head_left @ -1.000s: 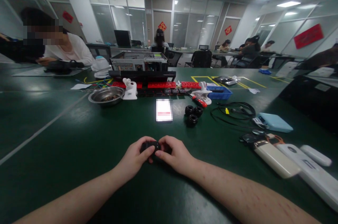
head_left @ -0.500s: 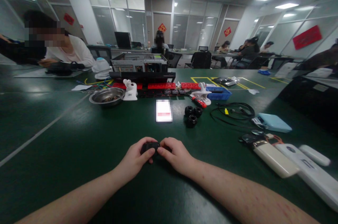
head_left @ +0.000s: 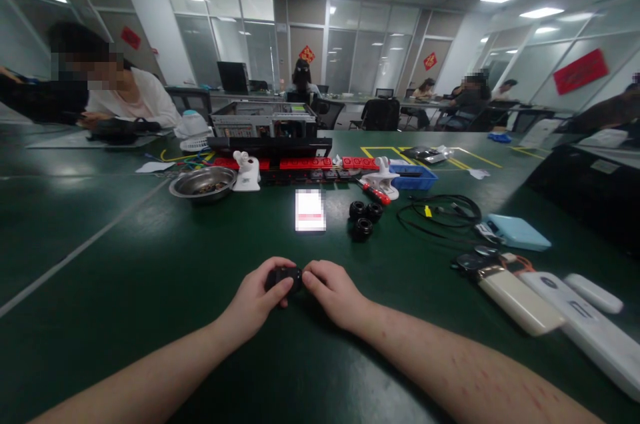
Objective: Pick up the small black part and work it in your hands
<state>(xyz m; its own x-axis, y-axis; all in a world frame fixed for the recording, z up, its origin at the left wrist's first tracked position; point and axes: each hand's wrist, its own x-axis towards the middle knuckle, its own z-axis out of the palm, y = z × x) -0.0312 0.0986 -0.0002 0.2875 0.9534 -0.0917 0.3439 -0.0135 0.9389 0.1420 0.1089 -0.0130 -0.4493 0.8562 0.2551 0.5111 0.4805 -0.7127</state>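
Note:
My left hand [head_left: 260,292] is closed around a small black wheel-like piece [head_left: 290,275], its thumb across the near side and fingers behind. Much of the piece is hidden by that hand. At its right end, my right hand [head_left: 330,287] has thumb and forefinger pinched together; anything between those fingertips is too small or covered to make out. Beyond the hands lie three black toy wheels [head_left: 365,228] grouped on the green table [head_left: 225,244]. A bright, blurred-out screen [head_left: 310,210] lies straight ahead of both hands.
Left of centre stands a metal bowl [head_left: 203,184] with small parts inside. A red-handled screwdriver [head_left: 376,193] leans near a blue tray [head_left: 414,177]. Black cables [head_left: 440,214], a light-blue case [head_left: 519,232] and a cream power bank [head_left: 523,301] lie right. An opened computer case [head_left: 265,121] stands behind.
My right fingertips have drawn slightly right, off the black piece's edge, showing more of its right end. The left hand keeps its hold nearly in place.

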